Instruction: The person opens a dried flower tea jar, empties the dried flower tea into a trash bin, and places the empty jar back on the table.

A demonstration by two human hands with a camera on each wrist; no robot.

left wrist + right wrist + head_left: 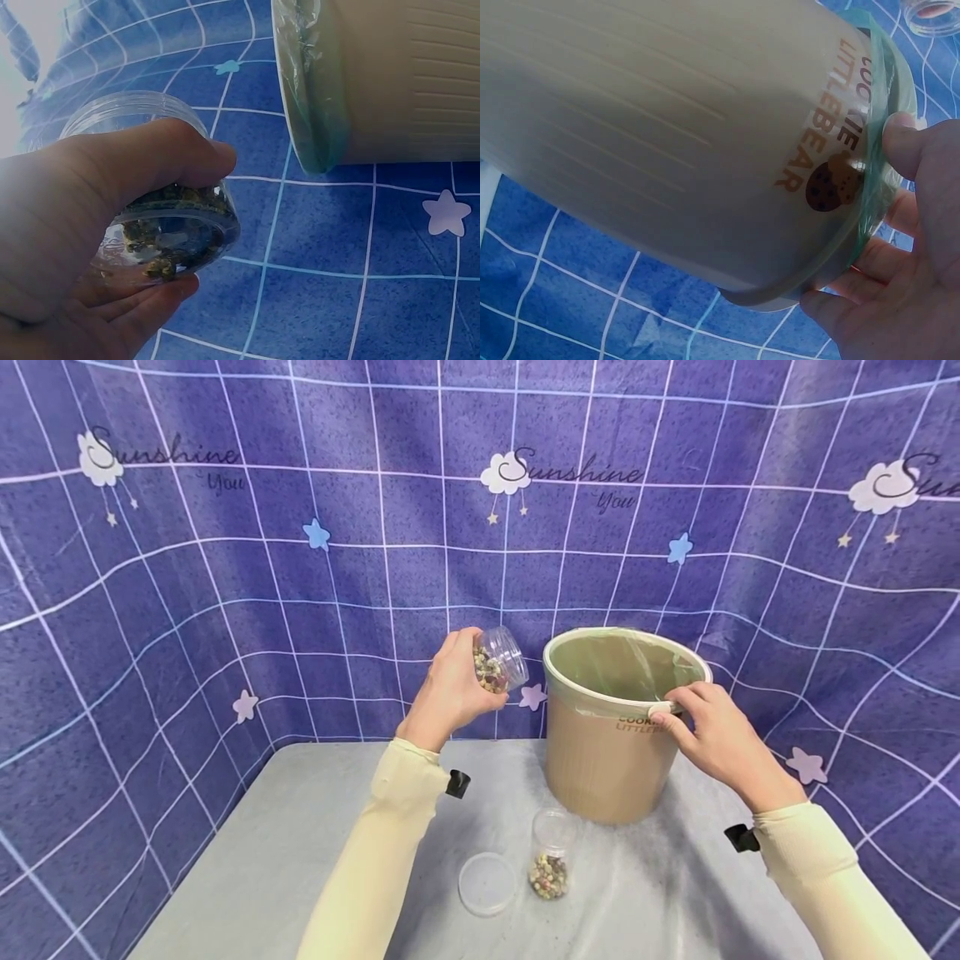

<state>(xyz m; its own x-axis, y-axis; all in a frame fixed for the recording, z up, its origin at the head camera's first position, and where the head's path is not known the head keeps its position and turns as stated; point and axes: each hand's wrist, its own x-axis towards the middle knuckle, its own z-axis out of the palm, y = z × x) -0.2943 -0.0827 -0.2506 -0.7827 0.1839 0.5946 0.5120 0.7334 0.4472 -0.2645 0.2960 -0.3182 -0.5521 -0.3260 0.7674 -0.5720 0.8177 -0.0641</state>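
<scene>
My left hand [452,687] grips a clear plastic jar [504,658] in the air, left of the bin. The jar is tilted with its mouth toward the bin, and small dried buds or flowers lie inside it; the left wrist view shows thumb and fingers round its body [172,247]. My right hand [720,735] holds the rim of a beige bin [607,760] at its near right side, thumb on the front and fingers at the rim. A thin green bag [600,672] lines the bin. Printed lettering and a cookie picture [832,184] show on its wall.
A second clear jar [553,852], partly filled with similar dried pieces, stands in front of the bin. Beside it a round clear lid [487,884] lies flat on the grey tabletop [315,827]. Behind hangs a blue gridded curtain [420,560].
</scene>
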